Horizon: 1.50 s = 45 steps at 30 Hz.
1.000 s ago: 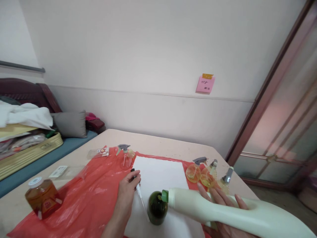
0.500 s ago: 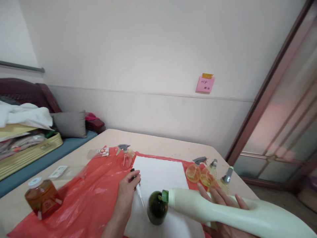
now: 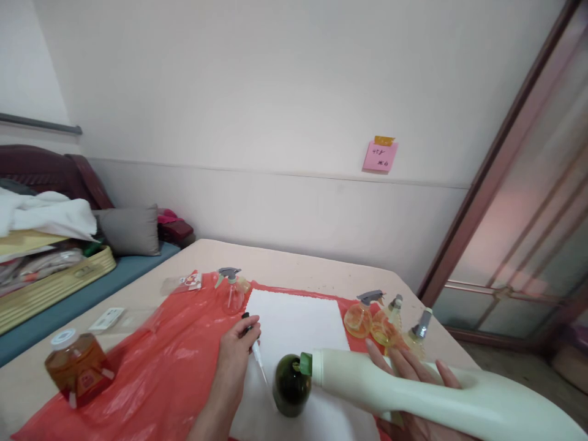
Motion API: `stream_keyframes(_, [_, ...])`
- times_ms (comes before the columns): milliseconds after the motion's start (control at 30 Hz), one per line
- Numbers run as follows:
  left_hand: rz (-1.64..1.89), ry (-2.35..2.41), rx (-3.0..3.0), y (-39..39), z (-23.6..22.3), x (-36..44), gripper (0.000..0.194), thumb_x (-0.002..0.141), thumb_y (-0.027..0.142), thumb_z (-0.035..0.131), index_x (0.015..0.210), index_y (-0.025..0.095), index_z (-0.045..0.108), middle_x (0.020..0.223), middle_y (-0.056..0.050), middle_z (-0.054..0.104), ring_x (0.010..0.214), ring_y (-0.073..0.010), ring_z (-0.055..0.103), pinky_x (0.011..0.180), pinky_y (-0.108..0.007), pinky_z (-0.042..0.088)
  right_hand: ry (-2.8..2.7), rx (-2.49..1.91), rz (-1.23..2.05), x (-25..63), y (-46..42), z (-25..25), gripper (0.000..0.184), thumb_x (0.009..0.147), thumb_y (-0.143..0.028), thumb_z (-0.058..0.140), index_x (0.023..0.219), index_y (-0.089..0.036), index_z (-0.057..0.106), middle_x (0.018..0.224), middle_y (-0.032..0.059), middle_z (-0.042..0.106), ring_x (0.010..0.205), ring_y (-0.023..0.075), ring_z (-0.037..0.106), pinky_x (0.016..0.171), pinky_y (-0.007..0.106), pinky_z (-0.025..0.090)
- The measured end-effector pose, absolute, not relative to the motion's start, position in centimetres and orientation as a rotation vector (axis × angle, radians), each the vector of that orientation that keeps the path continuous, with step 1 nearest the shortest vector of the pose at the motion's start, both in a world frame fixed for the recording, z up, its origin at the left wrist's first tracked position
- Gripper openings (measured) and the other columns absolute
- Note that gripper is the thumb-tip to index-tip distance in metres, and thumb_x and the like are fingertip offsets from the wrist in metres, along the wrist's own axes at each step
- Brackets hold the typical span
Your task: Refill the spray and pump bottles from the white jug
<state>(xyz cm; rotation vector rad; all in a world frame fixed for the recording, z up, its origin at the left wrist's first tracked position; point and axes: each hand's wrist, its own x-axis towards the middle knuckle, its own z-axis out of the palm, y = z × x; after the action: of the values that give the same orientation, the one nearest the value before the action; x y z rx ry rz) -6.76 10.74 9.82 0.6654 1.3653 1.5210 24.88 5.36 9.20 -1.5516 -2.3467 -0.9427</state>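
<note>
My right hand (image 3: 413,373) grips a large pale green bottle (image 3: 436,392), tipped on its side, with fingers wrapped over its neck. Its green spout (image 3: 305,362) rests at the mouth of a small round dark green bottle (image 3: 291,386) standing on a white cloth (image 3: 294,321). My left hand (image 3: 236,352) is closed on a pump sprayer head (image 3: 253,343) with a black top and a thin white tube, held just left of the dark bottle.
A red plastic sheet (image 3: 160,373) covers the table (image 3: 294,260). An amber jar (image 3: 77,375) stands at the left. An empty spray bottle (image 3: 232,288) stands behind the cloth; three yellow-filled spray bottles (image 3: 376,321) stand at the right. A bed with baskets lies left.
</note>
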Motion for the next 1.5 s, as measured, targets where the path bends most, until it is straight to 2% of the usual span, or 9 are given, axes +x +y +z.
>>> stream_keyframes(267, [1.516,1.368,0.672,10.64,9.69,-6.81,0.059,0.053,0.044,0.079,0.103,0.013,0.072,0.087,-0.007,0.072,0.082,-0.0186,0.061,0.074,-0.031,0.043,-2.357,-1.549,-0.974,25.07,5.41,8.90,0.089,0.083,-0.015,0.048,0.154,-0.026,-0.005,0.146,0.0162,0.046,0.140,0.0394,0.033,0.114,0.070,0.012])
stream_keyframes(500, [1.509,1.373,0.678,10.75,9.62,-6.71,0.059,0.053,0.044,0.079,0.103,0.013,0.072,0.086,-0.006,0.071,0.080,-0.0180,0.060,0.072,-0.029,0.042,-2.338,-1.553,-0.941,24.81,5.35,9.11,0.089,0.083,-0.017,0.048,0.154,-0.026,-0.004,0.146,0.0166,0.047,0.142,0.0395,0.028,0.113,0.070,0.014])
stream_keyframes(767, [1.506,1.368,0.676,10.63,9.83,-6.67,0.058,0.055,0.043,0.078,0.103,0.013,0.072,0.089,-0.007,0.071,0.082,-0.0177,0.060,0.075,-0.030,0.044,-2.307,-1.516,-0.965,24.79,5.46,9.35,0.088,0.084,-0.020,0.047,0.154,-0.026,-0.004,0.135,0.0158,0.056,0.133,0.0410,0.043,0.111,0.069,0.018])
stream_keyframes(1033, [1.517,1.371,0.666,10.49,9.88,-6.57,0.055,0.054,0.043,0.080,0.100,0.014,0.074,0.084,-0.005,0.071,0.078,-0.0168,0.061,0.071,-0.028,0.044,-2.292,-1.510,-0.996,24.61,5.23,9.83,0.089,0.081,-0.016,0.051,0.155,-0.026,0.002,0.136,0.0151,0.054,0.140,0.0411,0.030,0.112,0.068,0.019])
stream_keyframes(1300, [1.523,1.372,0.661,10.56,9.91,-6.55,0.054,0.053,0.042,0.081,0.099,0.014,0.074,0.083,-0.005,0.072,0.078,-0.0176,0.062,0.071,-0.028,0.044,-2.287,-1.519,-0.973,24.86,5.51,9.10,0.087,0.082,-0.017,0.052,0.155,-0.028,0.005,0.139,0.0136,0.052,0.139,0.0392,0.033,0.114,0.066,0.016])
stream_keyframes(1500, [1.519,1.382,0.665,10.51,9.95,-6.53,0.054,0.054,0.041,0.080,0.100,0.014,0.074,0.081,-0.005,0.071,0.076,-0.0168,0.061,0.069,-0.028,0.043,-2.287,-1.501,-0.969,24.55,5.39,9.63,0.092,0.079,-0.015,0.054,0.155,-0.026,0.004,0.138,0.0154,0.053,0.141,0.0411,0.029,0.112,0.068,0.020])
